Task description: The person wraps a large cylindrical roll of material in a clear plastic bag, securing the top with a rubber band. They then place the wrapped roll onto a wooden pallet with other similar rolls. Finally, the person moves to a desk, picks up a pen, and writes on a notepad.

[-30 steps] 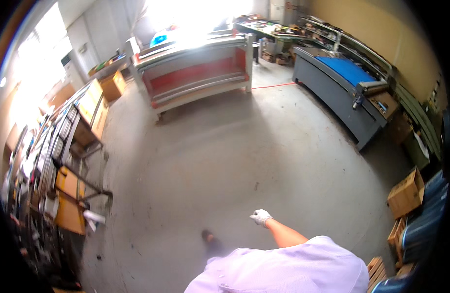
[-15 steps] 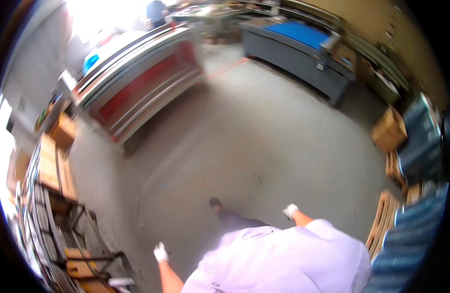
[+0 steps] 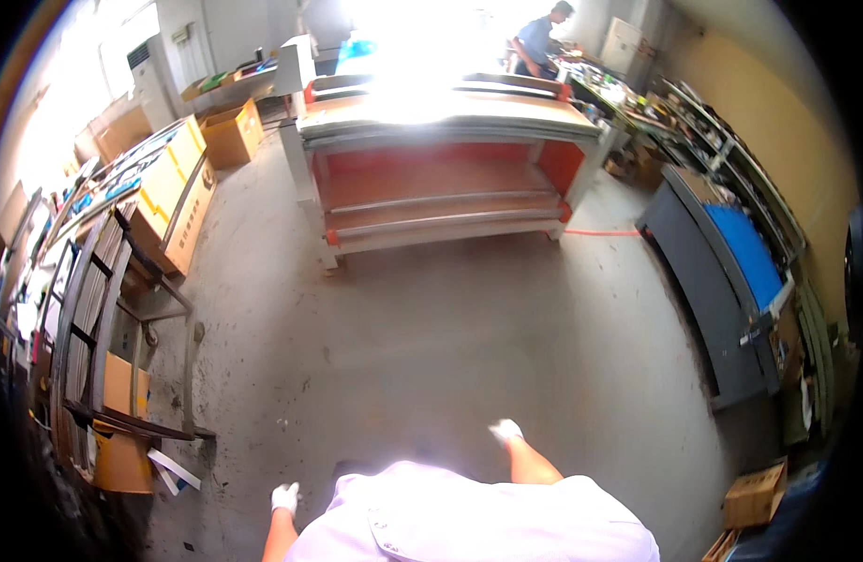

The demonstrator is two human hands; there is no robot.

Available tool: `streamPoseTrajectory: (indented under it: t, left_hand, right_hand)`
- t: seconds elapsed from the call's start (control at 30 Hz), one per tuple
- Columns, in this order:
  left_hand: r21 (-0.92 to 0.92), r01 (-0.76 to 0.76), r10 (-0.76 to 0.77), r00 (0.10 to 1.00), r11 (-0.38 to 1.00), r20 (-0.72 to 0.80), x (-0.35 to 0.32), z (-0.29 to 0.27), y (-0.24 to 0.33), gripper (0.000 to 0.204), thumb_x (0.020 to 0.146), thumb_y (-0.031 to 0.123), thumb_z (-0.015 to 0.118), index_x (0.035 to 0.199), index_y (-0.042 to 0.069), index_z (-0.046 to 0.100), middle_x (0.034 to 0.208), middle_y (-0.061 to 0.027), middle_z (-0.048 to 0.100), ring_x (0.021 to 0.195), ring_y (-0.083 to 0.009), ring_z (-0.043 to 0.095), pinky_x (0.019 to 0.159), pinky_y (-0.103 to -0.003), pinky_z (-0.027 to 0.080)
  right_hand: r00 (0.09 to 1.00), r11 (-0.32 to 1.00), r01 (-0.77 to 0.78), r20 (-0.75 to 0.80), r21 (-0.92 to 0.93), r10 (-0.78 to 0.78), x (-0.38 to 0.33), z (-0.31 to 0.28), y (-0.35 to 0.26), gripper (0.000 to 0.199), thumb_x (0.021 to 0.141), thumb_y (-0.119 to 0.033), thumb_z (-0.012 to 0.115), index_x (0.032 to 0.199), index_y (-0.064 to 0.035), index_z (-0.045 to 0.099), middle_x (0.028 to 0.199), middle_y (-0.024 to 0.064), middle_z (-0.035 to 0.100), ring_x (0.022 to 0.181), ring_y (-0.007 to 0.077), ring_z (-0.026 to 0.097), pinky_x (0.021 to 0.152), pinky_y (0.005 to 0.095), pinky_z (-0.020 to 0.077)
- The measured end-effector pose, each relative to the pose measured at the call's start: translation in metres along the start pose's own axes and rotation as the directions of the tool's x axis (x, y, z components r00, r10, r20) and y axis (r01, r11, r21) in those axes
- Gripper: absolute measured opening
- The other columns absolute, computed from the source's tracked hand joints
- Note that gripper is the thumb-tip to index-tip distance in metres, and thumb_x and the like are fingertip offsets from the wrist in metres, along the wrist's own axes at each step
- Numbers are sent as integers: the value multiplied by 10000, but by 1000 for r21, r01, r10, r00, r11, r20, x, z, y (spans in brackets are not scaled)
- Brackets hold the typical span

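Note:
My left hand (image 3: 285, 498), in a white glove, hangs low over the grey floor (image 3: 403, 365) beside my light lilac shirt (image 3: 469, 515). Its fingers are loosely apart and nothing shows in them. Farther forward on the right is my right hand (image 3: 505, 431), also gloved in white. Motion blurs it a little; its fingers look stretched out, and I see nothing held. Neither hand touches anything. Ahead stands a long grey-and-red machine table (image 3: 441, 225), well beyond the reach of both hands.
A dark metal rack (image 3: 104, 318) and large cardboard boxes (image 3: 174, 201) line the left. At right stand a grey bench with a blue top (image 3: 745, 253) and a small carton (image 3: 755, 495). Another person (image 3: 535, 42) is at a cluttered far table.
My view has turned left, so the grey-and-red machine table now lies straight ahead and the blue-topped bench sits farther right. Both arms have swung slightly; both hands remain empty.

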State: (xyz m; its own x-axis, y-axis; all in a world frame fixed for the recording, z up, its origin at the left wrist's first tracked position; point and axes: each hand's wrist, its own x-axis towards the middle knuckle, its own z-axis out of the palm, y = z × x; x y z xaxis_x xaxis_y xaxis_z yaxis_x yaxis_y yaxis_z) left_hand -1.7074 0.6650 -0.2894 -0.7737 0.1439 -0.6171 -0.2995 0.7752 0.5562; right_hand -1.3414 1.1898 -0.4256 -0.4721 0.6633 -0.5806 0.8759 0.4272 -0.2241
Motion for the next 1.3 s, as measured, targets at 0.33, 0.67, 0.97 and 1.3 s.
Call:
streamPoseTrajectory:
  t: [0.33, 0.67, 0.97, 1.3]
  left_hand:
    - [473, 340, -380, 925, 813, -12, 191, -68, -34, 365, 899, 330, 591, 966, -16, 686, 856, -186, 705, 791, -321, 676, 719, -450, 519]
    - [378, 11, 50, 987, 926, -151, 554, -219, 421, 725, 851, 478, 634, 1260, -112, 533, 1248, -345, 568, 1200, -433, 556, 1016, -457, 453]
    - [572, -258, 444, 870, 779, -213, 728, -317, 649, 475, 902, 465, 542, 835, 24, 707, 916, -239, 682, 923, -421, 652, 821, -494, 510]
    - [192, 211, -169, 962, 958, -214, 906, -479, 625, 516, 877, 416, 609, 1002, -82, 664, 917, -271, 691, 885, -403, 677, 794, -474, 502]
  right_hand:
    - [978, 900, 158, -193, 407, -84, 201, -239, -387, 431, 860, -377, 625, 1053, 4, 687, 974, 183, 712, 929, 303, 678, 818, 383, 523]
    - [892, 898, -432, 109, -85, 439, 295, -199, -423, 338, 765, -250, 677, 1056, -90, 744, 1139, 157, 696, 1090, 332, 659, 895, 391, 536]
    - [885, 888, -459, 73, -23, 459, 431, -213, -583, 283, 840, -233, 627, 1056, -96, 747, 1198, 169, 667, 1138, 358, 628, 914, 430, 532]
    - [916, 948, -304, 244, -94, 318, 645, -300, -834, 324, 864, -258, 593, 1117, -107, 728, 1240, 155, 652, 1153, 345, 622, 928, 442, 518]
